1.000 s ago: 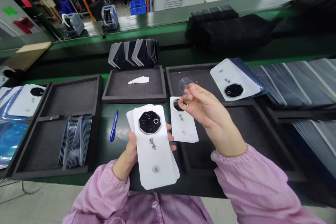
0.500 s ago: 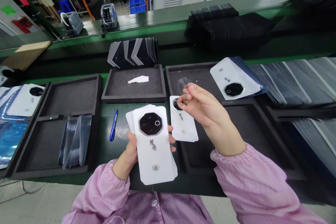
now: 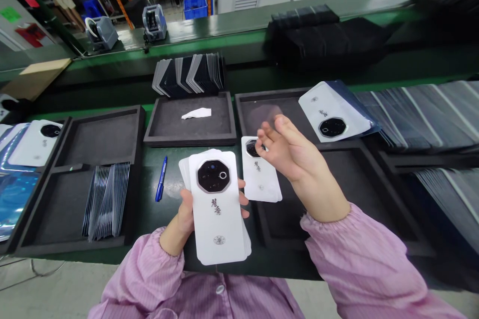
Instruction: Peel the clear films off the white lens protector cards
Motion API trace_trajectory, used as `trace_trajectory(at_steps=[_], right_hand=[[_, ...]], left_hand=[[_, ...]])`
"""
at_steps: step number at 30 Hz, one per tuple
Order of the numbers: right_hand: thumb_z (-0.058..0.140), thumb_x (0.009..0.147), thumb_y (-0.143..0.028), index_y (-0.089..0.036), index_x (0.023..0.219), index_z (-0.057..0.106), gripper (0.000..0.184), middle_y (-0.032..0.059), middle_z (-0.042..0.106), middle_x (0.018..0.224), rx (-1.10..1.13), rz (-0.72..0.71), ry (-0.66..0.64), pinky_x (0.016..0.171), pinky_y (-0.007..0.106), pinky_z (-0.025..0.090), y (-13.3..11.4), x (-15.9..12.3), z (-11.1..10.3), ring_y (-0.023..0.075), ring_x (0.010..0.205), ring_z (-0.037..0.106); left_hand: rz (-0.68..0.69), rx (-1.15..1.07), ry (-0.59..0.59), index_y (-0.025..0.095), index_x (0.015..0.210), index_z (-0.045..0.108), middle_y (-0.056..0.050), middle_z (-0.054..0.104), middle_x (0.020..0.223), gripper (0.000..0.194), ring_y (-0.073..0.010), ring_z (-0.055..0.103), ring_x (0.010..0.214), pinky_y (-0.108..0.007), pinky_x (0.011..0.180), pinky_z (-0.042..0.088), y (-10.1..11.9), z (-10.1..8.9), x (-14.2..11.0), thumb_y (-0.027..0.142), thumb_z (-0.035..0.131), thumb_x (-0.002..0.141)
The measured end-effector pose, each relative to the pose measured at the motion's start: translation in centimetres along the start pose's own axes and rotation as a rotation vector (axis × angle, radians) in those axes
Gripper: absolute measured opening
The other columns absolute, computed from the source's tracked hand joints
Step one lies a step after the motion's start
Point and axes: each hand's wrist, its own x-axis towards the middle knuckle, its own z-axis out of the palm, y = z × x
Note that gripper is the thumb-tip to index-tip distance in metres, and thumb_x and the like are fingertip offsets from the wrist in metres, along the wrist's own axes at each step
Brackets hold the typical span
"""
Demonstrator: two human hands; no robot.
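My left hand grips a fanned stack of white phone back panels from below, its thumb and fingertips showing at the two sides. The top panel has a black octagonal camera area, dark lettering and a small emblem. To the right my right hand is raised with its fingers apart, holding nothing. Just beyond its fingertips hangs a blurred, see-through piece of film, seemingly loose in the air. Below that hand, more white panels lie in a small pile, their camera area partly covered by the fingers.
A blue pen lies left of the stack. The centre foam tray holds a torn white scrap. More panels lean at the right tray. Thin dark sheets stand in the left tray. Tape dispensers stand at the back.
My right hand's fingers have spread and let go of the clear round film, which is now a blur beyond the fingertips. My left hand still holds the stack, almost unmoved.
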Motion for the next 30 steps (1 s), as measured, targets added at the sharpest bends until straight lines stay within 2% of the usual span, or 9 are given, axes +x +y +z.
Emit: trace_trajectory(at_steps=[3,5,9,15,18,21,23,26,30], right_hand=[[0.094,0.062,-0.033,-0.026,0.080,0.059,0.040,-0.0102,0.055,0.070,0.021,0.052,-0.090,0.048,0.014,0.042,-0.2,-0.1,0.2,0.0016,0.049,0.046],[0.095,0.060,-0.033,-0.026,0.080,0.060,0.042,-0.0105,0.056,0.069,-0.010,0.069,-0.125,0.046,0.013,0.041,-0.2,-0.2,0.2,0.0010,0.048,0.047],[0.094,0.062,-0.032,-0.028,0.085,0.061,0.040,-0.0090,0.060,0.074,-0.054,0.023,-0.128,0.054,0.016,0.050,0.2,0.0,-0.1,0.0060,0.063,0.060],[0.091,0.066,-0.030,-0.029,0.095,0.068,0.037,-0.0067,0.062,0.078,-0.128,-0.048,-0.016,0.063,0.020,0.054,0.4,0.1,-0.5,0.0080,0.069,0.060],[0.091,0.066,-0.033,-0.027,0.089,0.071,0.031,-0.0050,0.063,0.080,-0.175,-0.188,0.000,0.078,0.024,0.057,0.0,-0.6,0.1,0.0096,0.077,0.064],[0.091,0.066,-0.037,-0.025,0.078,0.070,0.027,-0.0029,0.066,0.080,-0.228,-0.326,-0.093,0.090,0.033,0.058,-0.5,-1.4,0.8,0.0144,0.084,0.069],[0.090,0.068,-0.040,-0.025,0.078,0.071,0.026,-0.0015,0.067,0.076,-0.309,-0.372,-0.187,0.084,0.036,0.060,-0.6,-1.9,1.1,0.0165,0.078,0.069],[0.087,0.073,-0.039,-0.024,0.078,0.073,0.021,-0.0004,0.067,0.073,-0.431,-0.411,-0.290,0.067,0.033,0.059,-0.3,-2.4,1.3,0.0155,0.066,0.066],[0.081,0.078,-0.031,-0.024,0.090,0.076,0.016,0.0011,0.069,0.077,-0.572,-0.380,-0.366,0.068,0.033,0.058,0.4,-2.5,1.3,0.0164,0.070,0.066]], left_hand=[[0.012,-0.006,0.012,0.021,0.139,0.056,-0.014,0.072,0.110,0.095,-0.0291,0.070,0.092,-0.042,0.084,0.056,0.0,0.2,0.0,0.081,0.067,0.067],[0.019,-0.015,0.012,0.021,0.139,0.056,-0.014,0.072,0.110,0.093,-0.0285,0.070,0.091,-0.042,0.084,0.056,0.0,0.3,0.0,0.080,0.067,0.068],[0.011,-0.007,0.037,0.020,0.139,0.055,-0.014,0.072,0.110,0.097,-0.0289,0.070,0.091,-0.043,0.084,0.056,0.0,0.2,0.0,0.082,0.068,0.065],[-0.011,-0.033,-0.017,0.021,0.142,0.053,-0.014,0.071,0.114,0.097,-0.0297,0.070,0.094,-0.044,0.087,0.055,0.1,-0.1,0.1,0.079,0.069,0.067],[-0.004,-0.024,-0.015,0.020,0.139,0.057,-0.014,0.072,0.111,0.093,-0.0296,0.070,0.093,-0.043,0.086,0.055,0.1,0.1,0.2,0.080,0.068,0.068],[-0.050,0.003,-0.005,0.014,0.129,0.065,-0.015,0.073,0.108,0.092,-0.0294,0.070,0.093,-0.041,0.084,0.055,0.1,0.1,0.3,0.083,0.065,0.068],[-0.079,0.011,0.009,0.011,0.124,0.068,-0.016,0.073,0.107,0.093,-0.0285,0.070,0.091,-0.039,0.083,0.054,0.1,-0.1,0.6,0.084,0.065,0.067],[-0.082,0.018,0.059,0.010,0.123,0.069,-0.017,0.074,0.106,0.092,-0.0275,0.070,0.086,-0.037,0.081,0.053,-0.4,-0.7,1.1,0.083,0.066,0.067],[-0.110,-0.017,0.095,0.010,0.122,0.069,-0.017,0.075,0.105,0.090,-0.0277,0.070,0.081,-0.038,0.077,0.053,-1.5,-1.7,1.8,0.083,0.063,0.070]])
